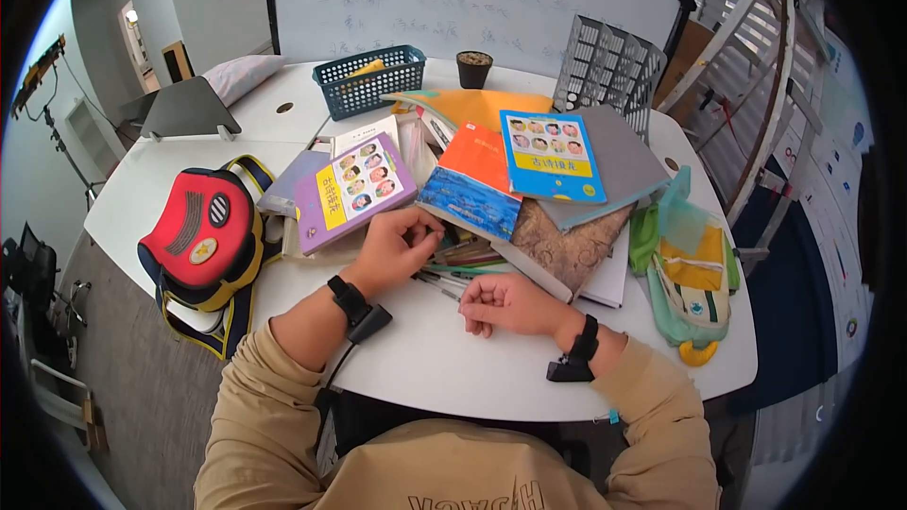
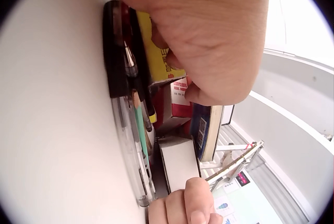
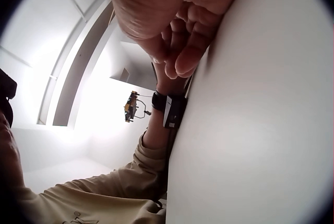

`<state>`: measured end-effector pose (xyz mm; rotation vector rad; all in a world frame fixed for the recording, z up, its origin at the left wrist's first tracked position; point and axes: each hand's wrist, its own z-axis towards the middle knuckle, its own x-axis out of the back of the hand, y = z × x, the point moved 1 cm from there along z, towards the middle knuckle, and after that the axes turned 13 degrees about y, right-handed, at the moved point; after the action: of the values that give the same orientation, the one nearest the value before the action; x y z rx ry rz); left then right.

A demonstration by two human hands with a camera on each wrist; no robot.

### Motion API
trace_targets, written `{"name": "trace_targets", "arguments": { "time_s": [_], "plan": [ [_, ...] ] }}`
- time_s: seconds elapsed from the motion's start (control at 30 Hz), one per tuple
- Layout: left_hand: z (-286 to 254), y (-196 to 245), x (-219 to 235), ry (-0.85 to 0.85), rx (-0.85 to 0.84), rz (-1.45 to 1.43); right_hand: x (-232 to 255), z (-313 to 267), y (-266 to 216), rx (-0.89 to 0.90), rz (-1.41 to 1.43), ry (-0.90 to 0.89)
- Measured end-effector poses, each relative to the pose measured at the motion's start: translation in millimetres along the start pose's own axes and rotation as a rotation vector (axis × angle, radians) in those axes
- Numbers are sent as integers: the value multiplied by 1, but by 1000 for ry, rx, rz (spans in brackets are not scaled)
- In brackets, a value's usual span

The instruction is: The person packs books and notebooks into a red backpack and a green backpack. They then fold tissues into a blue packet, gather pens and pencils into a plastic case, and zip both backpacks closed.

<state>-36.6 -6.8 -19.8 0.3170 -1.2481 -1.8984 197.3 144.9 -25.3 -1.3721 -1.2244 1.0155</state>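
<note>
My left hand is at the front of a heap of books, its fingers bent beside a black item and loose pens. In the left wrist view, the left hand partly covers a yellow box; whether its fingertips grip anything is hidden. A black case and a green pencil lie alongside. Loosely curled on the white table, my right hand holds nothing. The right wrist view shows the same hand with its fingers hanging bent.
Purple, orange-blue and blue books top the heap. A red backpack stands left, a green-yellow bag right. Behind are a teal basket, a small pot and a grey file rack.
</note>
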Motion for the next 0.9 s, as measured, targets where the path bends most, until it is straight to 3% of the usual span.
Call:
{"name": "trace_targets", "arguments": {
  "time_s": [0.9],
  "plan": [
    [1,-3,0,-24,-74,78,-2,1,-1,68,-44,8]
  ]
}}
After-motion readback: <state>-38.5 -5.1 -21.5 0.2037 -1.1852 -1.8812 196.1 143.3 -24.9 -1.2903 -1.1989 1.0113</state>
